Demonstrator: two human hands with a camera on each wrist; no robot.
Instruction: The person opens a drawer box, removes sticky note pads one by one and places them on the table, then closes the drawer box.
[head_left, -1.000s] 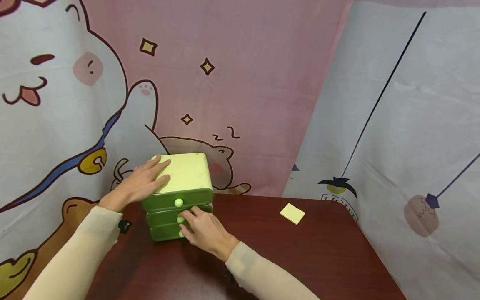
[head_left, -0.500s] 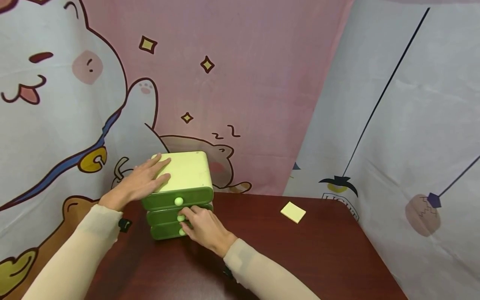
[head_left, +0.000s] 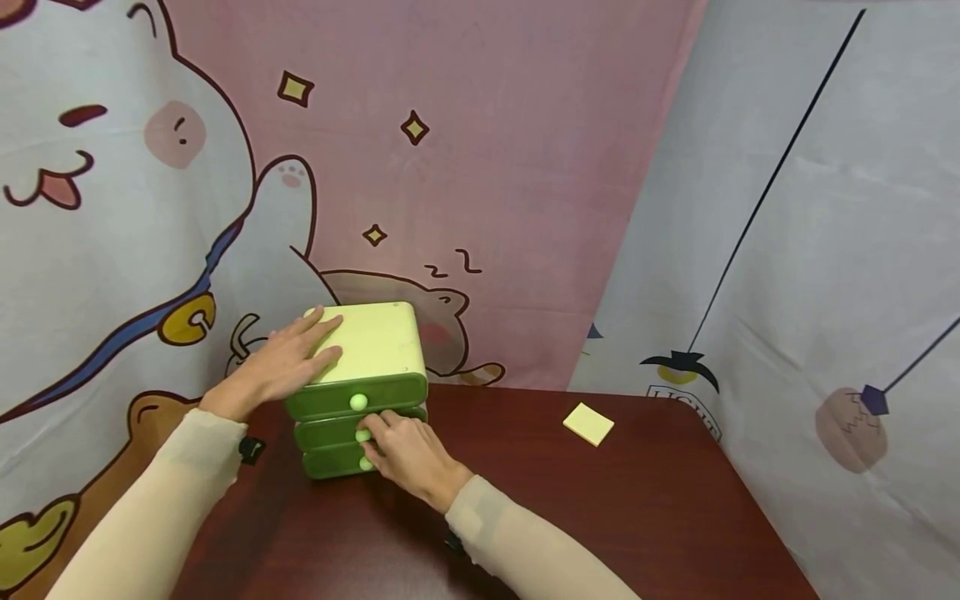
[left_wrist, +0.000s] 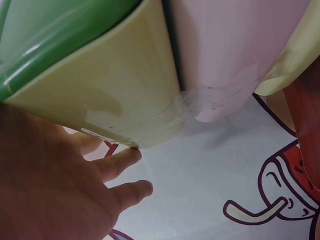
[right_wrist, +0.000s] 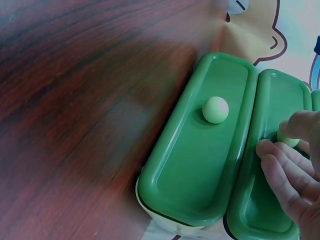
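A small three-drawer box [head_left: 375,337] with a pale yellow top and green drawer fronts stands on the table against the backdrop. My left hand [head_left: 281,367] rests spread on the left part of its top. In the left wrist view, fingers [left_wrist: 117,162] of that hand extend past the box's edge. At the front, my right hand [head_left: 412,458] pinches the round light-green knob [right_wrist: 287,139] of the middle drawer [right_wrist: 265,200] between thumb and fingers. The bottom drawer [right_wrist: 200,160] and its own knob [right_wrist: 215,110] show beside it. All the drawers look pushed in.
A pad of yellow sticky notes [head_left: 588,424] lies to the right on the dark red-brown table [head_left: 637,500]. A cartoon-printed cloth [head_left: 510,167] hangs close behind the box, and another stretch of cloth borders the table's right side. Clear tape [left_wrist: 200,100] sticks to the box's side.
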